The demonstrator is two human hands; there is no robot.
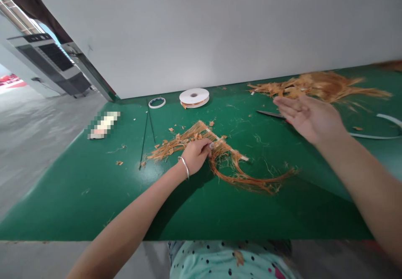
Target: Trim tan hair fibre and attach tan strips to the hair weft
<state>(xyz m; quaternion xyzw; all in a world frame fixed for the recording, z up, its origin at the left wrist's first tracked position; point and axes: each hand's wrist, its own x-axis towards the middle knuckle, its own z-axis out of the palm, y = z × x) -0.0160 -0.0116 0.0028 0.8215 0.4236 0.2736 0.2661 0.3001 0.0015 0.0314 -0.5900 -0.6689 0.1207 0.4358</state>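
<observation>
Left hand (197, 155), fingertips pinched on brown fibre bundle (223, 147), near middle of worktop (94, 203); strands trail toward right edge. Right hand (309, 118) spread, fingers extended, gripping nothing, hiding part of scissors (270, 114). Fibre heap (326, 86), ribbon spool (194, 97) near back edge.

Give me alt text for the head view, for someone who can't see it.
A person's left hand touches orange-brown fibres spread on a green table, while the open right hand hovers by partly hidden scissors. Farther back are a white spool, a thin white ring and another fibre heap.
</observation>
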